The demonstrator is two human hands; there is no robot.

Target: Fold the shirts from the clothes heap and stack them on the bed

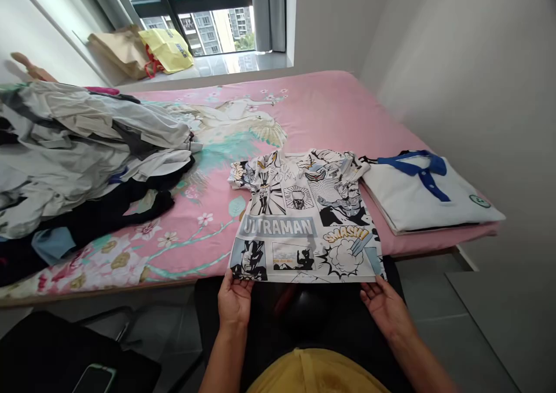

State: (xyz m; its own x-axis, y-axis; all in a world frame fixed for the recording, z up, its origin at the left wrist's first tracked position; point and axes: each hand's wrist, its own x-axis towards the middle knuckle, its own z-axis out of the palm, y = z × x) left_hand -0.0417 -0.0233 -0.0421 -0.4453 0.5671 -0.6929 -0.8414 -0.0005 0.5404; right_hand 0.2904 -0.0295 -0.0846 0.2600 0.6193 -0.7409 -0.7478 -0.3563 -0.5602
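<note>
A white T-shirt (299, 225) with black, grey and yellow comic prints and the word ULTRAMAN lies spread flat on the bed, its collar pointing away from me. Its hem reaches the bed's near edge. My left hand (235, 300) grips the left corner of the hem, thumb on top and fingers underneath. At the right corner, my right hand (384, 306) pinches the hem the same way. To the right of the shirt rests a stack of folded clothes (428, 196), topped by a white polo shirt with a blue collar.
A big heap of loose clothes (87, 149) covers the left of the pink flowered bedsheet (321, 109). Paper and yellow bags (167, 51) stand on the windowsill. At the lower left, a phone (94, 379) lies on a black chair (65, 346). A wall (469, 91) rises at right.
</note>
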